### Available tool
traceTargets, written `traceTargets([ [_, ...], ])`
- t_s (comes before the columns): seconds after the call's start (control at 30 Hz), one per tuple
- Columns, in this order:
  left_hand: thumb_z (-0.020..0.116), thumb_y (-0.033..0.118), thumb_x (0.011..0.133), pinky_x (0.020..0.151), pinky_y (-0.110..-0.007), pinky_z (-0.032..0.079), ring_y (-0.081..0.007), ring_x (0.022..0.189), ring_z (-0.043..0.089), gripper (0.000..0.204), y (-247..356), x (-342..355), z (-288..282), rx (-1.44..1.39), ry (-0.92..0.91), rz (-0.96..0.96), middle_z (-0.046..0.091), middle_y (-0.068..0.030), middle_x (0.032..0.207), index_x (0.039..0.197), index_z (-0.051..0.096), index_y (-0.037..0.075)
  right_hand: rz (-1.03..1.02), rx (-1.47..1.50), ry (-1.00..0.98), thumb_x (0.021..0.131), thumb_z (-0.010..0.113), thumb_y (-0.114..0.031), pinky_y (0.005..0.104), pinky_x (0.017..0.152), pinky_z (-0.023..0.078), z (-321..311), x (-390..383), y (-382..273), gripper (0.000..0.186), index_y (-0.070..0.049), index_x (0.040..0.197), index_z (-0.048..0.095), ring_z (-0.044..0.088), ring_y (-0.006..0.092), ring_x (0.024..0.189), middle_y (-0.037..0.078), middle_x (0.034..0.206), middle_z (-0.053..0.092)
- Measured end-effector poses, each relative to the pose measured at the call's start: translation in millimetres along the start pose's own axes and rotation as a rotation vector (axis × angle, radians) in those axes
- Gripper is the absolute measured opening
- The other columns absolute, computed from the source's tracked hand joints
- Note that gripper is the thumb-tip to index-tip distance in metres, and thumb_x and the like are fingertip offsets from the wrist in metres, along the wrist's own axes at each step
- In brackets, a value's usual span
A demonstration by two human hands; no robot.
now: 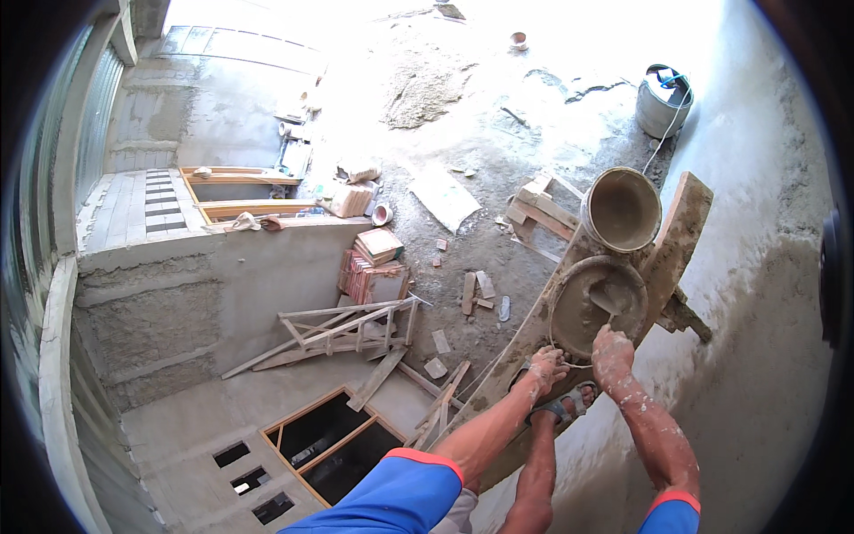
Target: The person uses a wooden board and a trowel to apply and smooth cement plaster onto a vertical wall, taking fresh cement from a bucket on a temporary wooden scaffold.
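The metal trowel with a slim handle (pixel 614 301) sits inside the round, mortar-smeared bucket (pixel 562 289), directly ahead of both hands, its blade against the wet grey mortar (pixel 578 318). The right hand (pixel 613 358) is closed around the trowel handle. The left hand (pixel 546 368) has curled fingers at the thin pale bail on the near side of the bucket; whether it grips the bail cannot be determined. The bucket rests on the long wooden plank (pixel 532 331). Beyond it, farther from the hands, stands a second round, mud-coated bucket (pixel 614 189). A grey strapped sandal (pixel 559 408) is positioned just below the hands.
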State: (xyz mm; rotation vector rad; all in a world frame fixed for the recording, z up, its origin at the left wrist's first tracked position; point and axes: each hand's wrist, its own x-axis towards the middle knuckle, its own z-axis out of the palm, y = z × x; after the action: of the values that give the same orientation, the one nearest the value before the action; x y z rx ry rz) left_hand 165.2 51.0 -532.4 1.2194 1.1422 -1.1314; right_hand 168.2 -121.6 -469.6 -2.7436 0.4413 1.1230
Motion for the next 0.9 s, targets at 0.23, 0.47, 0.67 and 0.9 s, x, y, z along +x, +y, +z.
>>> traceTargets([
  [0.23,0.058,0.015,0.088,0.073,-0.041,0.051,-0.0269,0.085,0.064,0.032,-7.0,-11.7,13.8,-0.148,-0.192,0.027,0.064,-0.0058,0.089,0.119,0.050,0.012,0.004,0.784,-0.204,0.080,0.058,-0.013,0.0411,0.074,0.055,54.3,47.8,55.3,0.022,0.000,0.096,0.064,0.065,0.0387,0.084,0.023,0.088,0.065],
  [0.47,0.053,0.009,0.092,0.070,-0.041,0.054,-0.0266,0.083,0.065,0.015,-10.0,-19.4,10.8,-0.315,-0.222,0.058,0.062,-0.0063,0.087,0.107,0.055,0.008,0.063,0.246,0.013,0.082,0.054,-0.012,0.0430,0.072,0.054,-9.7,-38.8,1.5,0.026,0.001,0.103,0.062,0.066,0.0372,0.086,0.024,0.087,0.065],
  [0.67,0.061,0.016,0.088,0.068,-0.041,0.052,-0.0224,0.080,0.063,0.015,-13.1,-1.6,22.7,-0.180,-0.242,0.034,0.064,-0.0056,0.088,0.101,0.056,0.010,-0.390,0.335,0.007,0.077,0.052,-0.015,0.0467,0.082,0.049,87.4,49.1,63.7,0.025,0.005,0.084,0.066,0.062,0.0413,0.093,0.029,0.098,0.063],
  [0.9,0.053,0.012,0.093,0.063,-0.035,0.050,-0.0215,0.073,0.065,0.012,-13.4,-10.8,9.5,-0.102,-0.087,0.062,0.066,-0.0027,0.087,0.105,0.054,0.014,-0.106,0.193,-0.246,0.084,0.052,-0.016,0.0441,0.081,0.052,-71.8,-59.3,22.3,0.021,-0.003,0.096,0.063,0.064,0.0369,0.093,0.022,0.099,0.065],
])
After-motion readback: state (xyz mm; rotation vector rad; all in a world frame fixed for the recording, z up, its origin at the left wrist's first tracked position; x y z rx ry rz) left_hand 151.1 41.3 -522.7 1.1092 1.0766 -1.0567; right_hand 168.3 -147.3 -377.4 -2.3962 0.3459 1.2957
